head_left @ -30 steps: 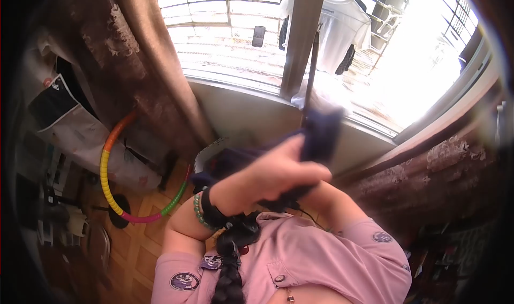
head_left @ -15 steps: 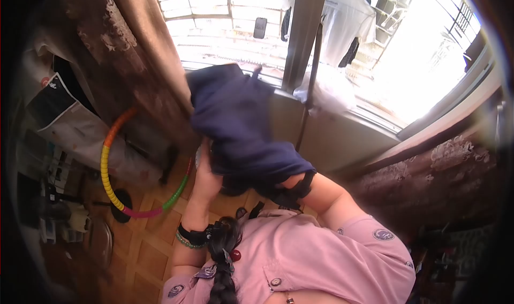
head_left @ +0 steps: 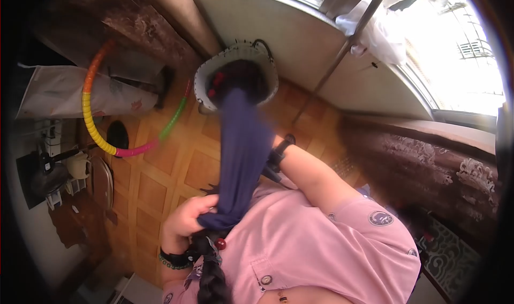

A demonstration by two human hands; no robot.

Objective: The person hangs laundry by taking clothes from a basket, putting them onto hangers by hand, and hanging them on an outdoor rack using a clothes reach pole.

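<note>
A navy blue garment [head_left: 241, 154] hangs stretched between my hands and a grey-white laundry basket [head_left: 270, 71] on the floor. Its far end hangs over or into the basket, where dark clothes [head_left: 243, 74] and something red lie. My left hand [head_left: 190, 215] is closed on the garment's near edge, close to my body. At the garment's right side is my right hand [head_left: 277, 141], with a black band at the wrist. Most of that hand is behind the cloth, so its fingers are hidden.
A multicoloured hoop [head_left: 95, 130] stands at the left near a curtain. A thin pole [head_left: 342, 58] leans by the window, beside a white plastic bag [head_left: 383, 36]. Another patterned curtain [head_left: 428, 159] hangs at the right. Wooden flooring [head_left: 150, 191] lies below.
My view has tilted down from the window, bringing the basket into sight. The garment, bunched and raised before, now hangs lengthwise towards the basket. My left hand has come nearer my body.
</note>
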